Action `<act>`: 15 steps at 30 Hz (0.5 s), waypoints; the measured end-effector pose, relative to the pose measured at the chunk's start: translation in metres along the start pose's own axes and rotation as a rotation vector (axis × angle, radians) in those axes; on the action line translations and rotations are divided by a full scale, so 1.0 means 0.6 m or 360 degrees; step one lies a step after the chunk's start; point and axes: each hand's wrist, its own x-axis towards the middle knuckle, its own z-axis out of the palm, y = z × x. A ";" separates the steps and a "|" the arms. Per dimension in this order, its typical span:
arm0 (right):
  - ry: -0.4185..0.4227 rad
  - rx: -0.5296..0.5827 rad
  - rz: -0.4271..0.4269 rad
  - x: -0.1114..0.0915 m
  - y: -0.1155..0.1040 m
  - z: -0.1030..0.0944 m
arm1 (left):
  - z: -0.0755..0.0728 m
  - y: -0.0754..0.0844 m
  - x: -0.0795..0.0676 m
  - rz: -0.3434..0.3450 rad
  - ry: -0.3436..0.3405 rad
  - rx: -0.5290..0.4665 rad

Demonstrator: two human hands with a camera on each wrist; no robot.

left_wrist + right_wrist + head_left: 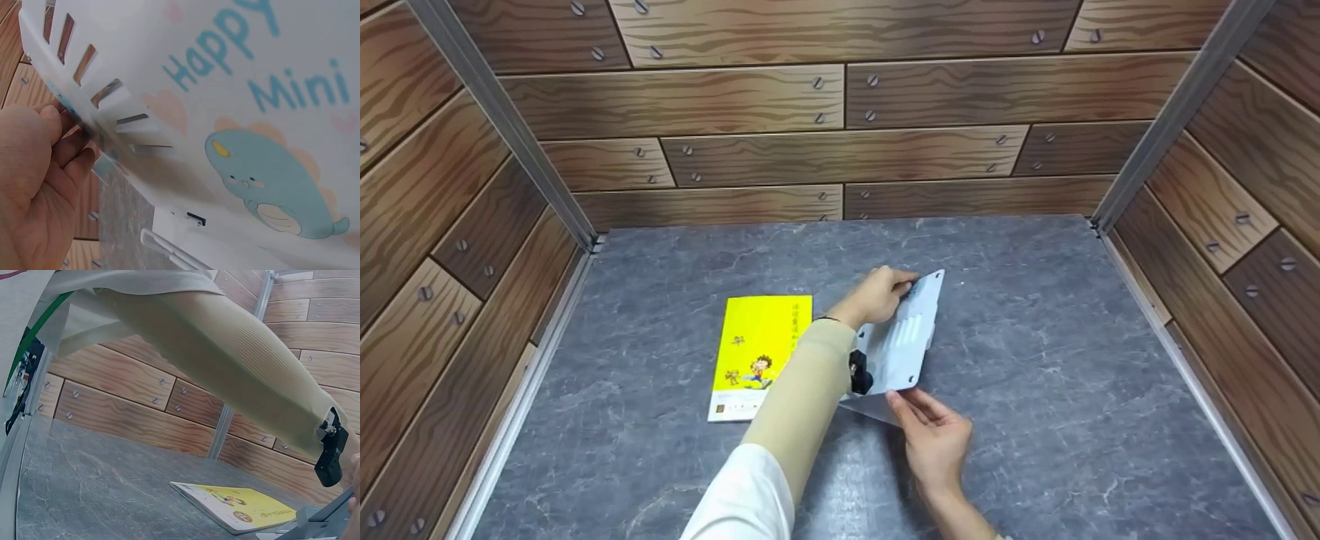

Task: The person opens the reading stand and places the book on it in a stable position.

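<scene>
A white folding book stand point(911, 330) is tilted up on its side above the grey surface, right of a yellow book. Its face point(225, 163) carries "Happy Mini", a blue dinosaur and a row of slots, and a white wire prop point(169, 247) shows below. At the far end, my left hand point(877, 295) grips the stand's edge, its fingers point(73, 149) partly behind the panel. My right hand point(937, 442) pinches the near lower edge between thumb and fingers. In the right wrist view only a grey-white part of the stand point(323, 520) appears at the lower right.
The yellow book point(757, 337) with a cartoon child on its cover lies flat, partly behind my left forearm. Wood-patterned walls point(840, 97) with metal corner posts enclose the grey marbled surface point(630, 465). A black device point(332, 453) is strapped at my left wrist.
</scene>
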 end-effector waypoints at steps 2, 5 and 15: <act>0.0015 -0.0012 -0.0025 0.001 0.000 0.002 | 0.001 -0.003 0.000 -0.0006 0.0002 -0.0012; 0.0037 -0.0051 -0.0090 0.003 0.001 0.003 | 0.001 -0.005 -0.001 0.0004 0.0014 -0.0005; -0.0016 -0.0089 -0.0235 0.005 0.000 -0.004 | 0.002 -0.008 0.001 -0.0157 0.0081 -0.0211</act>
